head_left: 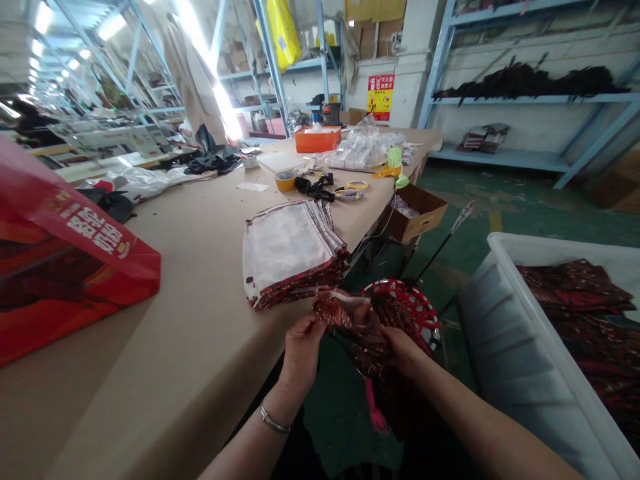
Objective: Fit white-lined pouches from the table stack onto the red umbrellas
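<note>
A: While both hands hover just off the table's near edge, look at what's between them: a small dark red patterned pouch, crumpled, with a paler pinkish lining showing at its open mouth

B: And a bright pink tassel hangs straight down below it

A: Right. The left hand pinches the pouch's left edge, fingers curled closed on the fabric, with a thin bracelet on that wrist

B: The right hand comes in from the right, fingers tucked under and around the bunched cloth, gripping it too. So the pouch spans the gap, held at both ends, its top rising above the fingertips

A: Just behind it sits a red lattice stool, and far left of that, on the tan table, a neat stack of flat pouches with white mesh faces and the same dark red borders

B: On the right, a white plastic bin holds more of the dark red fabric. At the near left, a red shopping bag lies on the table, well apart from the hands
</note>
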A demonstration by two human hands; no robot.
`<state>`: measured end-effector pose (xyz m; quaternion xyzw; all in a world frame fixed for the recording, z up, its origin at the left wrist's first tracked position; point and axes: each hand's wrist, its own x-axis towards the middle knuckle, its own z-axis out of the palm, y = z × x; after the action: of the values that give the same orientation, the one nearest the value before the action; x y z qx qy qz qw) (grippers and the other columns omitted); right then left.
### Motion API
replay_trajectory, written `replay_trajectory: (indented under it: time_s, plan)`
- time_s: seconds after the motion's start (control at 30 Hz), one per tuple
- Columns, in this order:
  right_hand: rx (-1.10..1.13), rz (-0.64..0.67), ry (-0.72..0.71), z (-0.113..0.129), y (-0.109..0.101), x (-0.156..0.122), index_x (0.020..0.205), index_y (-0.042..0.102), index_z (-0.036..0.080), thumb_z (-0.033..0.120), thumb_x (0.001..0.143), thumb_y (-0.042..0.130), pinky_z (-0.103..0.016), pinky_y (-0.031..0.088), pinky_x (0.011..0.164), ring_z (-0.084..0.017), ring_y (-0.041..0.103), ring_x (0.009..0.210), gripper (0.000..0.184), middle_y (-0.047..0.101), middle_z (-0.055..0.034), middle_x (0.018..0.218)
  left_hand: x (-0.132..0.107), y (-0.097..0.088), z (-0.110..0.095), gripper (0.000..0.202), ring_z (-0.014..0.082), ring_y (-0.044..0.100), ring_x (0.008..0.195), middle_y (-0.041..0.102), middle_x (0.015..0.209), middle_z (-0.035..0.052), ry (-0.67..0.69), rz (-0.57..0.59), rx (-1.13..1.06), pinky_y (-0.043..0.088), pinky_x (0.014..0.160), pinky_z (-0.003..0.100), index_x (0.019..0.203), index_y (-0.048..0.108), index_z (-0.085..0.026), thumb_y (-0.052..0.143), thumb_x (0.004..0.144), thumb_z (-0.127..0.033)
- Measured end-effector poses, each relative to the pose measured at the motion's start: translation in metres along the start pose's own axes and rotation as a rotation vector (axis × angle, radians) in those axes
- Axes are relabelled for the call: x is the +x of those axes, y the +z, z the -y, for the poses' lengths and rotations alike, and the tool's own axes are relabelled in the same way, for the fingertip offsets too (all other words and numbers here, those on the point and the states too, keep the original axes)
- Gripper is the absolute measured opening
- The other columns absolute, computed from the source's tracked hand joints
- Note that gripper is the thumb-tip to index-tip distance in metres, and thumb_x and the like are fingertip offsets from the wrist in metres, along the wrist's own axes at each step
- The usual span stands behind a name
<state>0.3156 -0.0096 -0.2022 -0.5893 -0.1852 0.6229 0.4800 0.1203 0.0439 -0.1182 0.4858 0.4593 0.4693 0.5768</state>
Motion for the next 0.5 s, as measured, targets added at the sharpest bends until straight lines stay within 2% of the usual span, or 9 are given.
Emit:
replay_trajectory:
  time_s: [0.07, 0.1, 0.13, 0.2, 0.27, 0.33, 0.4, 0.43, 0.5]
  plan:
    - [-0.058, -0.080, -0.017, -0.005, -0.010, -0.005, 0.088, 0.064, 0.014, 0.041, 0.075, 0.060, -0.038, 0.051, 0.075, -0.022, 0.064, 0.084, 0.030, 0.069, -0.0073, 0.084, -0.007, -0.013, 0.015, 0.024, 0.0132, 0.053, 0.066, 0.062, 0.067, -0.0001, -0.089, -0.014, 0.050, 0.043, 0.064, 0.022, 0.073, 0.066, -0.014, 0.068, 0.070, -0.039]
    - [-0.101, -0.108, -0.072, -0.004, -0.013, -0.009, 0.092, 0.064, 0.015, 0.041, 0.075, 0.061, -0.039, 0.048, 0.084, -0.023, 0.062, 0.094, 0.031, 0.069, -0.0076, 0.093, -0.012, -0.018, 0.019, 0.026, 0.0128, 0.052, 0.064, 0.060, 0.065, -0.0006, -0.109, 0.000, 0.075, 0.042, 0.062, 0.022, 0.072, 0.066, -0.014, 0.067, 0.072, -0.040]
    - [-0.156, -0.106, -0.158, -0.001, -0.014, -0.014, 0.099, 0.063, 0.016, 0.040, 0.075, 0.062, -0.039, 0.044, 0.092, -0.022, 0.059, 0.104, 0.034, 0.067, -0.0075, 0.104, -0.016, -0.022, 0.020, 0.026, 0.0124, 0.050, 0.063, 0.059, 0.064, -0.0011, -0.107, 0.028, 0.099, 0.041, 0.061, 0.021, 0.072, 0.065, -0.015, 0.065, 0.074, -0.041]
    - [-0.264, -0.004, -0.376, 0.010, -0.012, -0.023, 0.117, 0.057, 0.021, 0.037, 0.075, 0.063, -0.036, 0.037, 0.102, -0.020, 0.051, 0.117, 0.046, 0.060, -0.0054, 0.123, -0.021, -0.023, 0.009, 0.026, 0.0120, 0.048, 0.062, 0.058, 0.064, -0.0012, -0.041, 0.091, 0.145, 0.039, 0.059, 0.021, 0.071, 0.064, -0.016, 0.061, 0.078, -0.040]
    - [-0.330, 0.149, -0.541, 0.028, -0.003, -0.031, 0.123, 0.053, 0.023, 0.033, 0.074, 0.064, -0.035, 0.038, 0.102, -0.020, 0.052, 0.117, 0.051, 0.058, -0.0042, 0.127, -0.023, -0.017, -0.015, 0.025, 0.0119, 0.046, 0.062, 0.057, 0.064, -0.0010, 0.062, 0.136, 0.187, 0.039, 0.059, 0.020, 0.067, 0.062, -0.017, 0.059, 0.079, -0.038]
    - [-0.338, 0.218, -0.587, 0.052, 0.009, -0.039, 0.109, 0.062, 0.021, 0.032, 0.075, 0.064, -0.033, 0.045, 0.092, -0.021, 0.060, 0.103, 0.036, 0.065, -0.0040, 0.114, -0.023, -0.007, -0.046, 0.024, 0.0121, 0.046, 0.062, 0.056, 0.064, -0.0005, 0.159, 0.187, 0.215, 0.039, 0.059, 0.021, 0.066, 0.062, -0.017, 0.058, 0.081, -0.036]
    - [-0.324, 0.145, -0.640, 0.082, 0.022, -0.053, 0.090, 0.067, 0.019, 0.034, 0.078, 0.061, -0.032, 0.049, 0.080, -0.020, 0.064, 0.087, 0.020, 0.070, -0.0033, 0.094, -0.023, 0.001, -0.077, 0.022, 0.0129, 0.049, 0.065, 0.059, 0.067, 0.0007, 0.254, 0.249, 0.239, 0.041, 0.063, 0.022, 0.073, 0.064, -0.017, 0.055, 0.084, -0.033]
    - [-0.294, 0.080, -0.689, 0.100, 0.028, -0.062, 0.086, 0.067, 0.020, 0.036, 0.079, 0.059, -0.031, 0.049, 0.075, -0.019, 0.064, 0.081, 0.019, 0.071, -0.0027, 0.087, -0.022, 0.003, -0.091, 0.020, 0.0136, 0.052, 0.068, 0.062, 0.072, 0.0017, 0.304, 0.272, 0.252, 0.043, 0.066, 0.022, 0.080, 0.066, -0.017, 0.053, 0.085, -0.032]
    - [-0.197, -0.090, -0.822, 0.138, 0.035, -0.087, 0.090, 0.065, 0.023, 0.040, 0.081, 0.057, -0.031, 0.049, 0.069, -0.018, 0.064, 0.076, 0.021, 0.070, -0.0017, 0.086, -0.020, -0.001, -0.112, 0.020, 0.0153, 0.057, 0.077, 0.067, 0.084, 0.0038, 0.399, 0.255, 0.268, 0.045, 0.072, 0.024, 0.094, 0.067, -0.018, 0.053, 0.085, -0.029]
